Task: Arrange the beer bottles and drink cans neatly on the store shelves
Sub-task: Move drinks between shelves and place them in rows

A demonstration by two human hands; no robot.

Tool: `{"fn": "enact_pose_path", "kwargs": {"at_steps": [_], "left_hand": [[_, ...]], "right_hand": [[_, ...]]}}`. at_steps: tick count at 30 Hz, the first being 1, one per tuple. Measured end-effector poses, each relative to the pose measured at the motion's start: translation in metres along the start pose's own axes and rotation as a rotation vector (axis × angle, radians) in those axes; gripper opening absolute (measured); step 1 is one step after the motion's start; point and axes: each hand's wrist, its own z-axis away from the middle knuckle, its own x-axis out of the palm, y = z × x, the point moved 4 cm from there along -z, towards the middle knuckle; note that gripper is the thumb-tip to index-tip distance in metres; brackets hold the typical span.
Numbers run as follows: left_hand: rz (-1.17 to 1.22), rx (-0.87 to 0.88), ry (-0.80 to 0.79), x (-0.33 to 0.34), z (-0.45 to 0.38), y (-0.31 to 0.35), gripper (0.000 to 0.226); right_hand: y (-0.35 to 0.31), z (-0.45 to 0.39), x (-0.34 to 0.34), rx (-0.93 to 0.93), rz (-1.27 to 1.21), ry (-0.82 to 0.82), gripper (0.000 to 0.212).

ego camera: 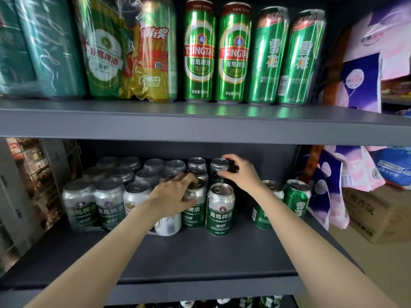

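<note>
1. Two bare arms reach into the lower shelf from the front, forearms converging toward the can cluster mid-shelf.
2. Left hand: palm down, fingers curled over the rim and thumb on the side of a silver-and-green Tsingtao can in the front row. It grips that can by its top.
3. Right hand: reaching deeper, wrist slightly raised, fingertips pinching the top rim of a dark can one row back.
4. Just beside the left-hand can, to its right, stands another silver-and-green Tsingtao can, upright, untouched.
5. Left part of the shelf: shrink-wrapped pack of silver Tsingtao cans, several rows deep. A white can sits partly hidden under the left forearm.
6. Right part: two green Snow cans, upright, one partly behind the right forearm.
7. Upper shelf: two tall green Tsingtao cans side by side, two tall green Snow cans to their right, leaning slightly, and wrapped multipacks on the left.
</note>
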Motion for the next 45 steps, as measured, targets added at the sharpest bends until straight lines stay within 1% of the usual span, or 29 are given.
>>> {"fn": "enact_pose_path", "kwargs": {"at_steps": [3,5,8,10,13,16,18,19,21,23,25,28,30,33,39,45], "left_hand": [[-0.003,0.002,0.026,0.001,0.000,0.000,0.049],[-0.026,0.002,0.045,0.002,0.000,-0.001,0.049],[-0.046,-0.007,0.075,0.001,0.000,0.001,0.050],[-0.040,-0.008,0.075,0.000,0.000,0.001,0.050],[-0.043,-0.018,0.078,0.000,0.001,0.001,0.050],[-0.036,-0.032,0.077,-0.001,0.001,0.001,0.050],[-0.030,-0.038,0.066,-0.002,0.002,0.002,0.049],[-0.029,-0.039,0.061,-0.002,0.003,0.003,0.049],[-0.032,-0.040,0.052,-0.003,0.004,0.005,0.050],[-0.040,-0.036,0.059,-0.004,0.005,0.005,0.051],[-0.045,-0.033,0.057,-0.004,0.005,0.004,0.051],[-0.040,-0.046,0.049,-0.005,0.005,0.003,0.051],[-0.042,-0.055,0.044,-0.005,0.006,0.005,0.051],[-0.017,-0.077,0.045,-0.007,0.007,0.005,0.050],[0.112,-0.125,0.052,-0.008,0.004,0.000,0.049],[0.103,-0.120,0.080,-0.008,0.006,0.002,0.052]], "right_hand": [[0.015,-0.025,0.018,0.070,0.038,-0.005,0.054],[0.022,-0.038,0.028,0.106,0.031,-0.026,0.050],[0.028,-0.050,0.034,0.146,0.036,-0.008,0.041],[0.028,-0.052,0.031,0.151,0.063,-0.037,0.040],[0.025,-0.046,0.022,0.160,0.080,-0.191,0.039],[0.020,-0.038,0.010,0.209,0.037,-0.344,0.030],[0.017,-0.030,0.005,0.218,0.007,-0.398,0.030],[0.016,-0.025,0.003,0.199,0.003,-0.384,0.034],[0.009,-0.009,-0.004,0.142,-0.057,-0.277,0.044],[-0.001,0.012,-0.009,0.081,-0.088,-0.201,0.047],[-0.008,0.038,-0.007,0.012,-0.025,-0.230,0.049],[-0.010,0.065,0.005,-0.084,0.177,-0.288,0.065],[-0.007,0.069,0.008,-0.105,0.252,-0.269,0.070],[-0.007,0.065,0.006,-0.106,0.338,-0.254,0.070],[-0.006,0.053,0.004,-0.085,0.423,-0.264,0.071],[-0.006,0.055,0.003,-0.090,0.438,-0.264,0.070]]}}
